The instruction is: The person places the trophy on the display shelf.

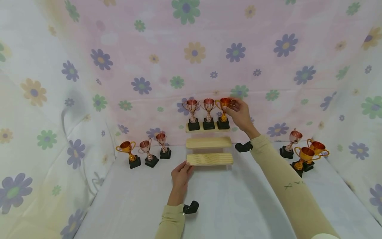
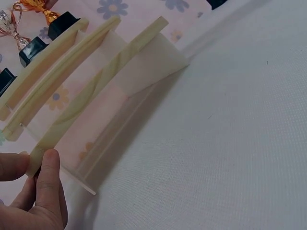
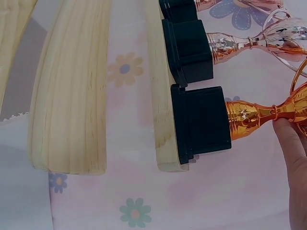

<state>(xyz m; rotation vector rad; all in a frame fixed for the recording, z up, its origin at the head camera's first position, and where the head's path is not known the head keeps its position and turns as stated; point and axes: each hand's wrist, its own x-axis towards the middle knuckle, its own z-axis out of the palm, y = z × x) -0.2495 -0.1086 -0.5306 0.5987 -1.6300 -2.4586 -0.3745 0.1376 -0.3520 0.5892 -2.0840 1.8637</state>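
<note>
A three-step wooden display stand [image 1: 209, 159] with clear supports stands against the back cloth. On its top step are two rose-gold trophy cups, the left one [image 1: 192, 111] and the middle one [image 1: 208, 111], both on black bases. A gold trophy cup [image 1: 223, 114] stands at the right end of that step. My right hand [image 1: 240, 114] holds this gold cup by its bowl and stem, its base resting on the wood in the right wrist view. With thumb and fingers, my left hand [image 1: 180, 176] pinches the left end of the lowest step [image 2: 96, 86].
Left of the stand are a gold trophy [image 1: 129, 154] and two rose-gold ones [image 1: 148, 152]. To the right, a rose-gold trophy [image 1: 292, 142] and two gold ones [image 1: 306, 155] stand close together, partly overlapping. White cloth [image 1: 131, 199] covers the table; flowered cloth walls surround it.
</note>
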